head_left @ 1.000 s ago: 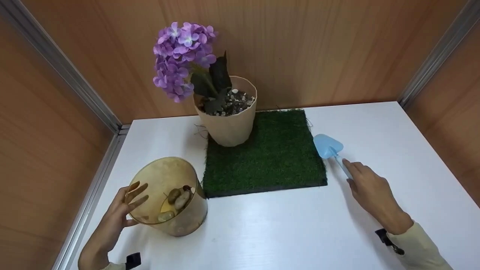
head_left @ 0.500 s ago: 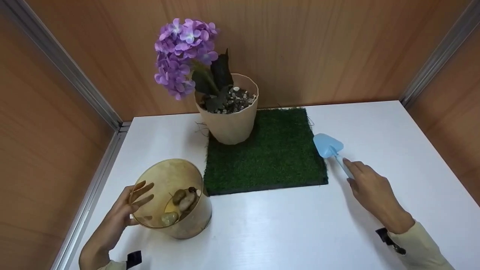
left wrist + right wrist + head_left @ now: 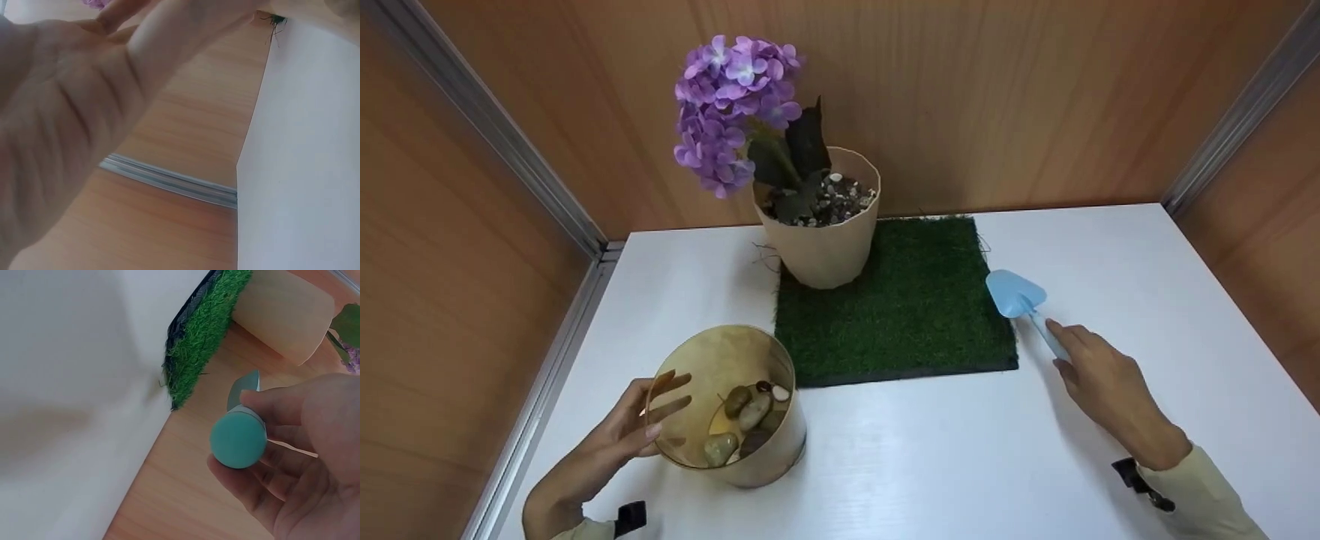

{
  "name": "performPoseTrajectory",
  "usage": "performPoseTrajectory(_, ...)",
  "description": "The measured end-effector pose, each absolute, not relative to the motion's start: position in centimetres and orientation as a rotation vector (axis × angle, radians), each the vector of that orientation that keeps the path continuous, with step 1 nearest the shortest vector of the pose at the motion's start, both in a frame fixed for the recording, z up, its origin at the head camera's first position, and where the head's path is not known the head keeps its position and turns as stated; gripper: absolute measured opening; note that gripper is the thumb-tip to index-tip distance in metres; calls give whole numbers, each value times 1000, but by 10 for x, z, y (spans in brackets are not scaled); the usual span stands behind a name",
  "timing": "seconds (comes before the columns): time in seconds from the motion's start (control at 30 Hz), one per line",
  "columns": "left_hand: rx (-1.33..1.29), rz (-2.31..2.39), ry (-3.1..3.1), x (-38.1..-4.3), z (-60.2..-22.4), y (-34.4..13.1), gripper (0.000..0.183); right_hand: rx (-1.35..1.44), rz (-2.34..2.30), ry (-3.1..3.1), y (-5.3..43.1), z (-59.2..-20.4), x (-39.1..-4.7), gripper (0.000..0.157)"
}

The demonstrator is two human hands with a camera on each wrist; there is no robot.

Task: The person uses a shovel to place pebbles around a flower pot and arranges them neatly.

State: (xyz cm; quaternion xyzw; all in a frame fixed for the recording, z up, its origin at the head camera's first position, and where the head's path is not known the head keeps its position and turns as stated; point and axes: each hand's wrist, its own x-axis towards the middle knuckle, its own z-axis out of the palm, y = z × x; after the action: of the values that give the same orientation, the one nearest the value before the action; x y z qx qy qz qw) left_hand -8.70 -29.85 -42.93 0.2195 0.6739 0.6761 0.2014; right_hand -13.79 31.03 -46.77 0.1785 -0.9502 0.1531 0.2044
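Note:
In the head view, a translucent amber container (image 3: 791,450) with several stones (image 3: 755,412) in it stands on the near left of the table. My left hand (image 3: 604,446) rests against its left side, fairly straight fingers showing through the wall. The left wrist view shows mainly that wrist and palm (image 3: 73,90). On the right, my right hand (image 3: 1106,379) holds a light blue trowel (image 3: 1014,292) by its handle, the blade near the mat's right edge. In the right wrist view, thumb and fingers pinch the handle, whose round end (image 3: 238,440) faces the camera.
A dark green artificial grass mat (image 3: 915,322) lies mid-table. On its back left corner stands a cream pot (image 3: 825,255) with purple flowers (image 3: 735,105) and pebbly soil. Wooden panels (image 3: 997,105) enclose the white table (image 3: 930,465) at the back and sides.
The amber container has slid to the right and slightly nearer, with my left hand moving along beside it. The right hand and the trowel stay almost where they were.

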Motion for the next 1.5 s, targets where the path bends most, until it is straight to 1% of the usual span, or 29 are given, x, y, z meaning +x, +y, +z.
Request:
performPoseTrajectory(0.27, 676, 1882, 1817, -92, -433, -287, 39, 495, 446, -2656, 308, -467, -135, 65)
performPoseTrajectory(0.4, 640, 1842, 1839, -94, -432, -281, 39, 501, 447, -2652, 308, -467, -134, 66)
performPoseTrajectory(0.57, 680, 1819, 1843, -100, -431, -272, 46, 507, 423, -2644, 309, -467, -132, 64)
performPoseTrajectory(0.73, 681, 1796, 1831, -104, -433, -263, 63, 501, 433, -2651, 309, -466, -132, 64)
performPoseTrajectory(0.83, 684, 1754, 1850, -107, -433, -256, 69, 500, 447, -2652, 308, -466, -132, 64)
performPoseTrajectory(1.17, 772, 1724, 1833, -113, -433, -239, 74, 501, 472, -2652, 306, -464, -129, 66)
performPoseTrajectory(1.5, 748, 1660, 1887, -116, -432, -226, 73, 516, 472, -2638, 305, -463, -128, 65)
